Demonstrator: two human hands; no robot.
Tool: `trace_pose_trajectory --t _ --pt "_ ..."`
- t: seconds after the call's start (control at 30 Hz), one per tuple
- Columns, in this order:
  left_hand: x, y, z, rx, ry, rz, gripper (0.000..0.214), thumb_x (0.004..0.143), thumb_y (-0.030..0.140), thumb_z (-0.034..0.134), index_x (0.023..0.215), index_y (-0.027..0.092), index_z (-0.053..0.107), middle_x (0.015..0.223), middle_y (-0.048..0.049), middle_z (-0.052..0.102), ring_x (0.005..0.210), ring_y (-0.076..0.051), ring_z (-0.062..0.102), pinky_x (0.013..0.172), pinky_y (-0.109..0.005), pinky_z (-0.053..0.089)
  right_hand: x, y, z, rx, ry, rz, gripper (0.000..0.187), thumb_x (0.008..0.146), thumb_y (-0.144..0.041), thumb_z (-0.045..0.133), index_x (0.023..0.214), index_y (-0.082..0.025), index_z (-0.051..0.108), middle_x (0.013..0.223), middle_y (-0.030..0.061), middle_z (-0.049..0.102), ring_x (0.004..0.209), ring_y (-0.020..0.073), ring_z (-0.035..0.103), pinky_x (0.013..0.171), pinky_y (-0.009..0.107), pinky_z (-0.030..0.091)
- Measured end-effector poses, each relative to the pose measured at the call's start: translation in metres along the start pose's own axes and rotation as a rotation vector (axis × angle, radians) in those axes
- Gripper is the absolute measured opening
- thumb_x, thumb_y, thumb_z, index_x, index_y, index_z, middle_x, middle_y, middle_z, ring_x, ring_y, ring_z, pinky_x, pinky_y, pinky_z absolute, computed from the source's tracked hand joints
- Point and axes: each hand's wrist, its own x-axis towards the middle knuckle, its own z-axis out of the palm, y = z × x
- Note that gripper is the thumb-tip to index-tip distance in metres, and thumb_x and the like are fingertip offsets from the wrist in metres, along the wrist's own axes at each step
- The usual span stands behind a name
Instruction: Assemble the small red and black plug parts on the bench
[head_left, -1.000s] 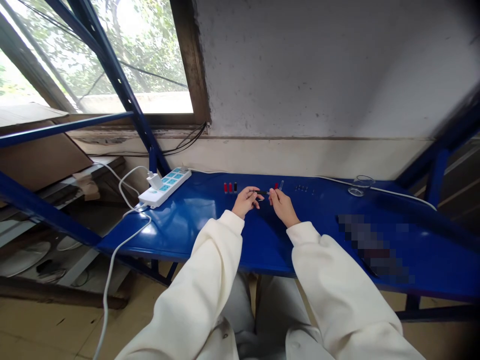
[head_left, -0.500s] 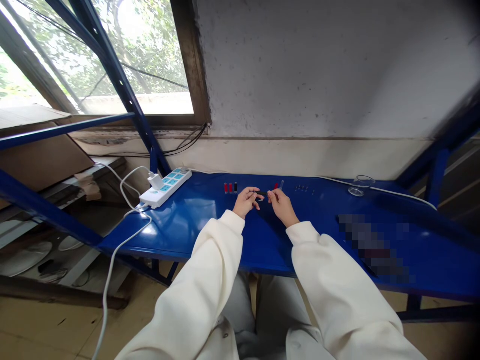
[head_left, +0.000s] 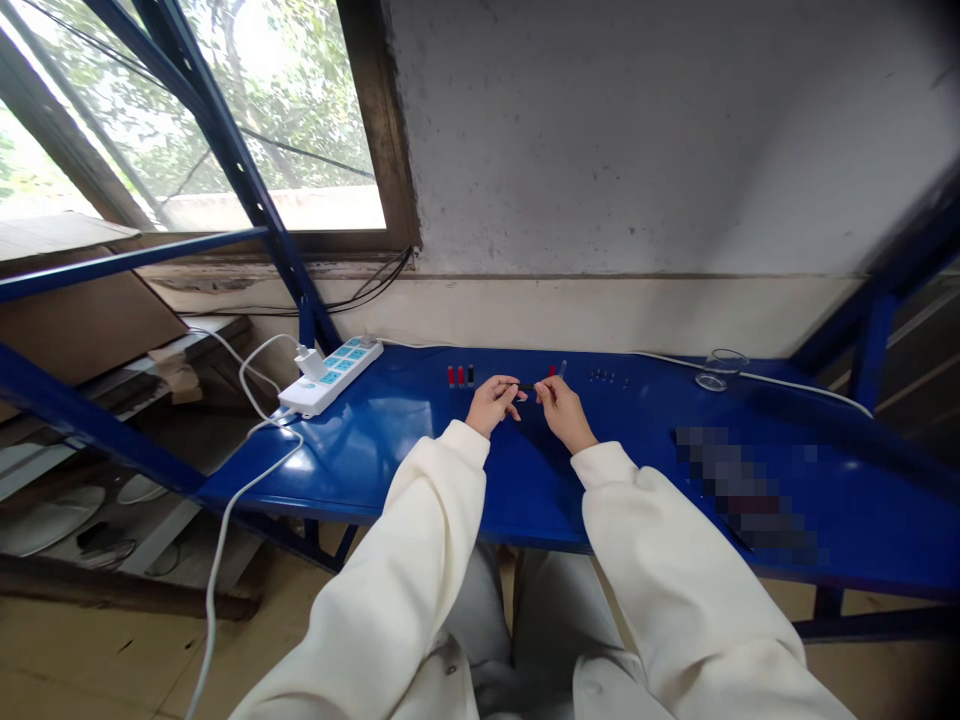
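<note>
Between my two hands is a thin black stick-like piece (head_left: 527, 387), too small to name more exactly. My left hand (head_left: 493, 403) pinches its left end with fingers curled. At its right end, my right hand (head_left: 562, 412) closes thumb and fingertips on it. Both hands are just above the blue table (head_left: 420, 440). Behind the left hand stand two small red-capped vials (head_left: 456, 376) and a black-capped one (head_left: 471, 375). Just behind the right hand are a small red piece (head_left: 552, 371) and a clear tube (head_left: 563, 369). Several tiny dark parts (head_left: 602, 376) lie farther right.
A white power strip (head_left: 334, 375) with a plug and cable lies at the table's left end. A clear glass cup (head_left: 718, 372) is at the back right, beside a white cable. A blurred dark patch (head_left: 739, 490) covers something at the right. Blue frame posts (head_left: 289, 240) rise at both sides.
Both hands keep their grip on the black piece, with only a slight shift of the fingers. The objects on the table stay in place.
</note>
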Motion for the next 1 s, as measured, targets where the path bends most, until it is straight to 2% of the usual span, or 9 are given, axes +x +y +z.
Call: trace_pose_trajectory --t 0.43,1.0 --pt "-0.001 0.004 0.0 -0.026 0.063 -0.001 0.028 0.074 0.034 0.058 0.091 0.013 0.049 0.083 -0.0072 0.065 0.041 -0.006 0.055 0.036 -0.016 0.025 -0.001 0.004 0.004 0.007 0.018 -0.078 0.024 0.085 -0.039 0.033 0.083 -0.02 0.047 0.07 0.0029 0.058 0.06 0.0148 0.052 0.06 0.026 0.038" --pt "-0.001 0.012 0.001 -0.079 0.1 0.008 0.031 0.073 0.038 0.059 0.088 0.012 0.051 0.076 -0.0051 0.064 0.041 -0.007 0.055 0.037 -0.018 0.026 -0.002 -0.002 0.004 -0.075 0.055 -0.125 0.028 0.086 -0.04 0.031 0.088 -0.02 0.05 0.076 0.0061 0.059 0.067 0.0172 0.055 0.065 0.028 0.041"
